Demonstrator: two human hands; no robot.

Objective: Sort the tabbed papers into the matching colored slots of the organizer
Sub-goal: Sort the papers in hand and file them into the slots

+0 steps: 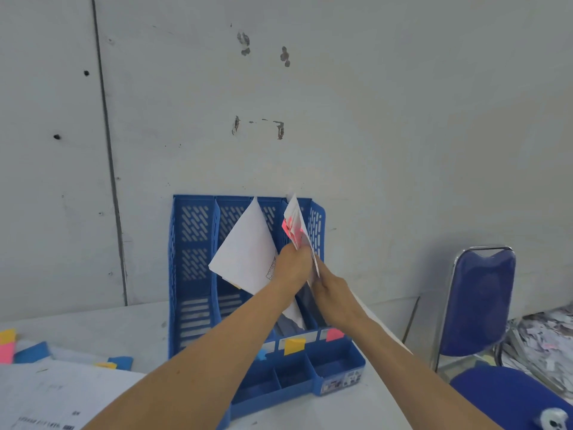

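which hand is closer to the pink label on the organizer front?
Right. The right hand is just above the pink label; the left hand is higher and further left. Both grip the pink-tabbed papers.

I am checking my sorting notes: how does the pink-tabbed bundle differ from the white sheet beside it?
The pink-tabbed bundle shows pink tabs; the white sheet shows a mostly plain face. The bundle stands nearly edge-on at the rightmost slot; the sheet leans left across the middle slots. Both are paper in the blue organizer.
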